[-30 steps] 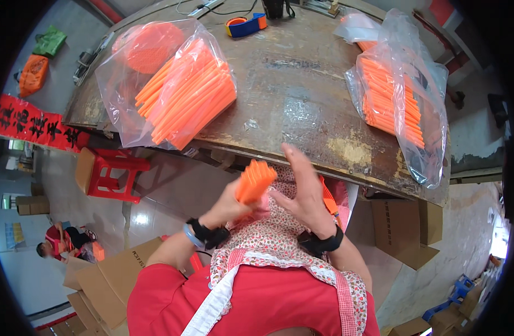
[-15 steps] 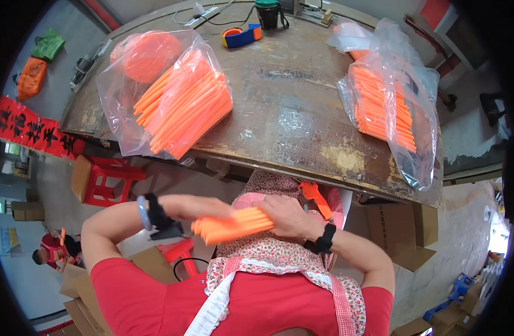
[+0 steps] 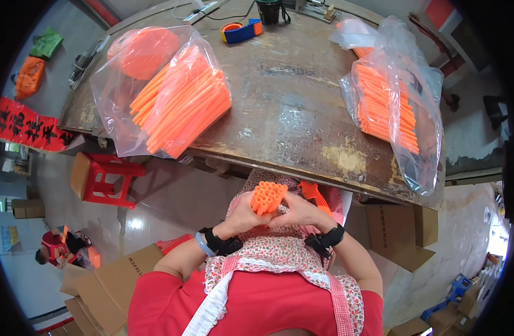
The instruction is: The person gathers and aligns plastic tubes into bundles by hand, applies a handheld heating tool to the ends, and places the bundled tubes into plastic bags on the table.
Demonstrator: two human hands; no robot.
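Observation:
A bundle of orange plastic tubes [image 3: 266, 197] stands on end over my lap, its hollow round ends facing up. My left hand [image 3: 247, 215] is wrapped round the bundle's left side. From the right, my right hand [image 3: 295, 211] closes on the same bundle, its fingers partly hidden. Just beyond my right hand lies an orange strap-like piece [image 3: 315, 196] on the flowered apron [image 3: 271, 246]. On the table, a clear bag of orange tubes [image 3: 184, 103] lies at the left, and another clear bag of tubes [image 3: 383, 106] at the right.
The worn wooden table [image 3: 290, 123] spans the space ahead. Near its far side are a tape dispenser [image 3: 241, 32] and a dark cup [image 3: 268, 11]. A red stool [image 3: 108, 179] stands left; cardboard boxes [image 3: 400, 232] are at right and lower left. Another person [image 3: 58, 246] sits far left.
The bundle has turned from lying sideways to standing with its ends up, and rose slightly. My left hand has moved right, from on top of the tubes to round their side.

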